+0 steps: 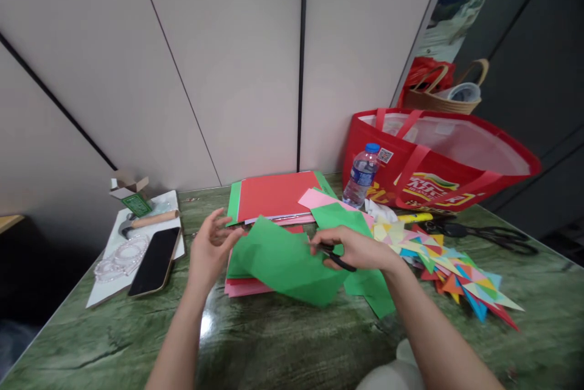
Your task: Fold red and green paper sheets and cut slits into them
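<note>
My right hand (pixel 349 245) grips a pair of black-handled scissors (pixel 341 261); the blades are mostly hidden by the fingers and the paper. In front of it a green sheet of paper (pixel 287 265) lies tilted over a stack of red and pink paper (pixel 249 288). Near that sheet's left edge is my left hand (pixel 210 245), open, with thumb and fingers apart and nothing visible between them. More green paper pieces (pixel 376 292) lie beneath and beside my right wrist.
Cut coloured paper scraps (pixel 456 268) are heaped at right, near larger black scissors (pixel 493 235). Behind stand a water bottle (pixel 362 177) and a red bag (pixel 415 165). A red sheet (pixel 278 195) lies at the back. At left are a phone (pixel 155 261), a hammer (pixel 152 221) and a small box (pixel 132 195).
</note>
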A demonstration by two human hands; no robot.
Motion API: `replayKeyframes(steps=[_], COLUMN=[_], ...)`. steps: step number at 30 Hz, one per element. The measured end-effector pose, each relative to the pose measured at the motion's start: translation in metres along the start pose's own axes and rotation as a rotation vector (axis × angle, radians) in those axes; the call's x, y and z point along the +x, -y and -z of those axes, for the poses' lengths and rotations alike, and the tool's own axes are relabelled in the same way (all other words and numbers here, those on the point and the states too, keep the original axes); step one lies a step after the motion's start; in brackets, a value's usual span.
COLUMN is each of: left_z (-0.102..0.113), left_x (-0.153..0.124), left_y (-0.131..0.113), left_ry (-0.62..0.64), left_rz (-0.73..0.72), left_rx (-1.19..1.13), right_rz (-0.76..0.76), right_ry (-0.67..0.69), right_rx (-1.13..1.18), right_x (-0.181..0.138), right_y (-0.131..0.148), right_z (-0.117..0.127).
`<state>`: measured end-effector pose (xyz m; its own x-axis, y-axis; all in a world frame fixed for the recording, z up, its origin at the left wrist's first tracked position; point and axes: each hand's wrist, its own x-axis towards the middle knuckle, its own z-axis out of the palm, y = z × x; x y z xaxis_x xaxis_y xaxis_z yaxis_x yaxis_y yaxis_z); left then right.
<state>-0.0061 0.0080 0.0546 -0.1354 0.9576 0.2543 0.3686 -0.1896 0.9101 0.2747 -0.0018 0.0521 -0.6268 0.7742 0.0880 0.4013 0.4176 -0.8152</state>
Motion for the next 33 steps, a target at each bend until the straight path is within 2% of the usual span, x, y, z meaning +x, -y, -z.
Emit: replayKeyframes(steps=[2, 4, 6, 9, 15, 19, 22, 23, 25, 27, 28, 29, 30, 33], left_z=[-0.004, -0.013, -0.023, -0.032, -0.030, -0.033, -0.034, -0.033, -0.031, -0.029, -0.029, -0.030, -0.031, -0.038], left_x=[-0.004, -0.011, -0.020, -0.028, -0.033, -0.038, -0.040, -0.040, -0.037, -0.033, -0.030, -0.028, -0.027, -0.025], left_y=[-0.002, -0.007, -0.011, -0.018, -0.034, -0.041, -0.040, -0.039, -0.035, -0.031, -0.028, -0.025, -0.022, -0.013], left_ry=[0.002, 0.177, 0.376, 0.483, 0.489, 0.596, 0.624, 0.612, 0.531, 0.389, 0.322, 0.259, 0.210, 0.131], left_rz=[-0.264, -0.503, -0.676, -0.762, -0.792, -0.722, -0.632, -0.582, -0.454, -0.325, -0.258, -0.192, -0.124, 0.020], left_rx=[0.378, 0.585, 0.657, 0.668, 0.652, 0.638, 0.606, 0.578, 0.504, 0.382, 0.295, 0.202, 0.113, -0.063], right_rz=[-0.007, -0.011, -0.017, -0.040, -0.039, 0.022, 0.111, 0.135, 0.150, 0.096, 0.062, 0.026, -0.001, -0.100], right_ry=[0.029, 0.040, 0.068, 0.033, -0.031, -0.044, -0.209, -0.318, -0.626, -0.971, -1.088, -1.134, -1.105, -0.858], right_rx=[-0.134, -0.229, -0.258, -0.294, -0.373, -0.360, -0.255, -0.204, -0.078, 0.104, 0.242, 0.392, 0.535, 0.873], right_x=[-0.002, -0.004, -0.006, -0.012, -0.018, -0.017, -0.012, -0.010, -0.004, 0.004, 0.007, 0.011, 0.014, 0.022], right_y=[0.009, 0.020, 0.031, 0.044, 0.053, 0.055, 0.050, 0.046, 0.037, 0.025, 0.019, 0.013, 0.008, -0.004], right_z=[-0.002, -0.005, -0.007, -0.007, -0.009, -0.014, -0.016, -0.015, -0.012, -0.012, -0.013, -0.016, -0.022, -0.044])
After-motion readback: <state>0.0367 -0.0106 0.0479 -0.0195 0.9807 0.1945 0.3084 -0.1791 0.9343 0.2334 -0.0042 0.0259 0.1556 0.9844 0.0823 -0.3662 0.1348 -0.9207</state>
